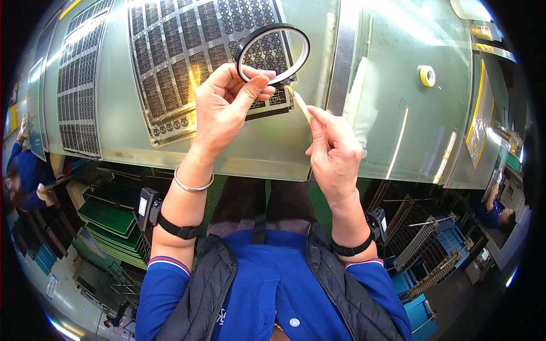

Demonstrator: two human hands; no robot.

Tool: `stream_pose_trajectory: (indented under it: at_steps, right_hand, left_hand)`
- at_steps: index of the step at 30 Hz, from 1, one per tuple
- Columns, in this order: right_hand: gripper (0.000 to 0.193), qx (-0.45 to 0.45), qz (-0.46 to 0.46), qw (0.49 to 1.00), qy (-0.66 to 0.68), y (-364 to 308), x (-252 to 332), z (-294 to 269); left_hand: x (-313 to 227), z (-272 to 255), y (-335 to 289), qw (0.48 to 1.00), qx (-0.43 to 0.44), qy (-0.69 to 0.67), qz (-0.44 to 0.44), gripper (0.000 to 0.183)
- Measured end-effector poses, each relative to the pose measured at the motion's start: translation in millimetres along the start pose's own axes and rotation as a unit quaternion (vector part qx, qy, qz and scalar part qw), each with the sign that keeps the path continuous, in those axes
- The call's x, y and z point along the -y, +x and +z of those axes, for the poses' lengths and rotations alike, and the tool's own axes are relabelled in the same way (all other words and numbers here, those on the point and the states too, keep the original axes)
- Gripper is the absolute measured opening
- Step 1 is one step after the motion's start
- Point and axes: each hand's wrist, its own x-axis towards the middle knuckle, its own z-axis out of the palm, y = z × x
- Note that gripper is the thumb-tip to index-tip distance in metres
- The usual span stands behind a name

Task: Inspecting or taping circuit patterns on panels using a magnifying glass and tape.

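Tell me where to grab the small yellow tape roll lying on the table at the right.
Pinch the small yellow tape roll across its outer rim, coming straight down from above. It seems to lie flat, hole up, alone on the grey table, so both sides of the rim look free.

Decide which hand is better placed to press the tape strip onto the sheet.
Probably right: the right hand already pinches the strip's free end just above the sheet, while the left hand grips the roll.

Small yellow label (483, 32) on the frame at upper right, white label (52, 286) on grey surface, lower left
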Motion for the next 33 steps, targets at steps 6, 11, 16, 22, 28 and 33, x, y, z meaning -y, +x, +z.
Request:
stream_pose_trajectory:
  at_steps: [6,11,16,22,28,33]
  right_hand:
    - [0.014,0.0,-0.001,1.0,-0.014,1.9,2.9,0.0]
    - [0.014,0.001,0.0,1.0,-0.03,3.1,5.8,-0.6]
    - [0.014,-0.001,0.006,0.999,-0.035,2.3,6.7,0.0]
    - [0.015,-0.011,-0.003,0.999,-0.03,-0.7,3.5,2.8]
    - [0.016,-0.015,0.012,1.0,-0.022,0.3,3.7,3.3]
    - [0.017,-0.018,0.013,0.999,-0.027,1.4,4.2,5.2]
  left_hand:
    - [-0.9,0.5,-0.3,1.0,-0.003,0.0,-0.004,0.013]
    - [-0.5,0.5,-0.3,1.0,-0.004,0.006,0.001,0.013]
    - [0.2,1.1,-1.1,1.0,-0.005,-0.002,0.005,0.013]
    - [-0.8,2.2,-2.6,1.0,-0.011,-0.002,0.002,0.011]
    - [1.0,2.3,-2.3,1.0,-0.01,-0.009,0.007,0.011]
    - [1.9,0.6,-2.4,1.0,-0.002,-0.006,0.017,0.012]
